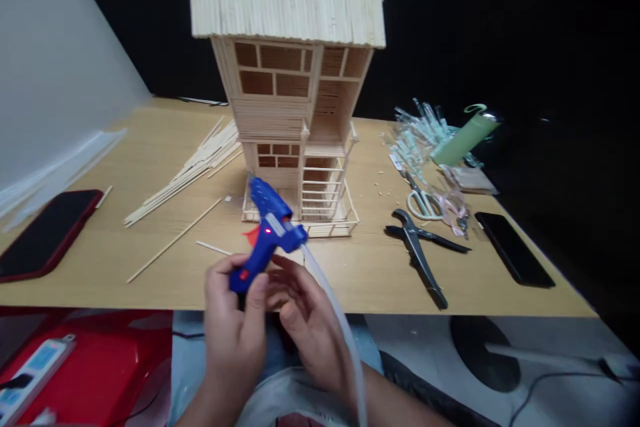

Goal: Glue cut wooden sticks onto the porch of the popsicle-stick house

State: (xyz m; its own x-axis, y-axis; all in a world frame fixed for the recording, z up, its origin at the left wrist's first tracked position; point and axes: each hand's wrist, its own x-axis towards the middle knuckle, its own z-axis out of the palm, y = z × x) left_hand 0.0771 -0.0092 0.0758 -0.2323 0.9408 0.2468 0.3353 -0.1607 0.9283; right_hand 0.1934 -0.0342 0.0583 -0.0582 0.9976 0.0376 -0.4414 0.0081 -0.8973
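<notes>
Fingers of the left hand (233, 320) are wrapped round the handle of a blue glue gun (267, 230), held over the near edge of the wooden table (375, 273), its nozzle aimed at the base of a stick-built model house (295, 113). The right hand (305, 320) pinches a long translucent glue stick (340, 327) behind the gun. Black pliers (417, 250) and scissors (425, 203) lie well to the right, and a red-cased phone (47, 233) far left.
</notes>
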